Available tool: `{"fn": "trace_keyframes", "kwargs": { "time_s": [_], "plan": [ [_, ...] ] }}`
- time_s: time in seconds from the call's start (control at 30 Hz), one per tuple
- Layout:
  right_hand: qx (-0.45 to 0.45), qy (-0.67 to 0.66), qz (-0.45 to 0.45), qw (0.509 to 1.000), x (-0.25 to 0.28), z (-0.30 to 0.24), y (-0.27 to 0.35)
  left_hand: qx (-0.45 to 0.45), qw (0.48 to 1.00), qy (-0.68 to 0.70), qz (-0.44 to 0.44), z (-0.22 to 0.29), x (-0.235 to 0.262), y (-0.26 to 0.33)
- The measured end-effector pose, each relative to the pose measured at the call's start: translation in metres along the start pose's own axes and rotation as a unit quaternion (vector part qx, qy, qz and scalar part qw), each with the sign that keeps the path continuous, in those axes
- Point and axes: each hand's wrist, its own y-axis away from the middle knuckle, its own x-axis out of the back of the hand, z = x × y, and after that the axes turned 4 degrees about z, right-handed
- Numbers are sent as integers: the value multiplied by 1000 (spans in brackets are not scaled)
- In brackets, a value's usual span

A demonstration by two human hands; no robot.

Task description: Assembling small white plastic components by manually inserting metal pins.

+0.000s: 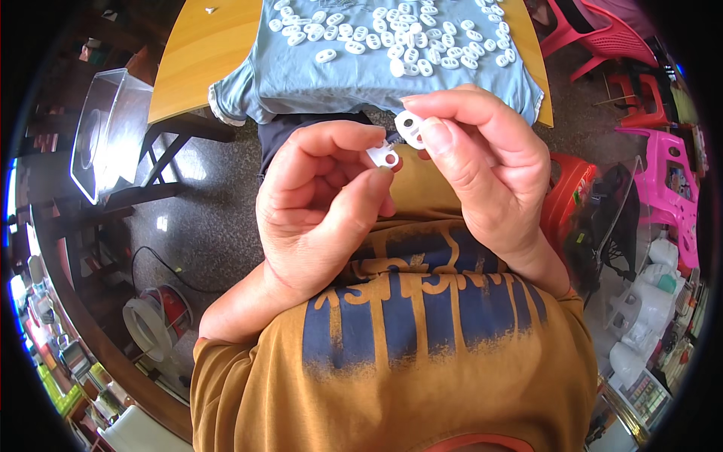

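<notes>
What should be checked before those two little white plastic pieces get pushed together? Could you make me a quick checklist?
1. Left hand pinches one white piece: ok.
2. Right hand pinches the other white piece: ok.
3. The pieces sit close together, almost meeting: ok.
4. Holes lined up between them: cannot tell, fingers cover part.
5. Small dark part between the pieces seated properly: cannot tell.
6. More white pieces ready on the blue cloth on the wooden table: ok.
</notes>
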Motion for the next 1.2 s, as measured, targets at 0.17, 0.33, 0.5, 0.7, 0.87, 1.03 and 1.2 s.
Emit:
{"fn": "trace_keyframes", "kwargs": {
  "time_s": [0.17,0.33,0.5,0.7,0.87,1.03,1.2],
  "plan": [
    [-16,-16,-1,1000,-1,0,1,-12,999,-37,-3,0,-1,-1],
    [-17,-17,-9,1000,0,0,0,-1,1000,-25,-13,0,2,-2],
    [-20,-23,-9,999,-2,-2,0,6,1000,-4,-6,0,1,-4],
    [5,-2,-8,1000,-2,1,1,-27,999,-21,3,-3,2,-6],
    [29,17,-16,999,-1,1,1,52,998,29,14,3,-2,-4],
    [43,23,-8,999,0,3,1,92,993,72,1,5,-1,-5],
    [86,55,-11,995,1,4,2,92,993,79,7,5,-1,-4]
  ]
}}
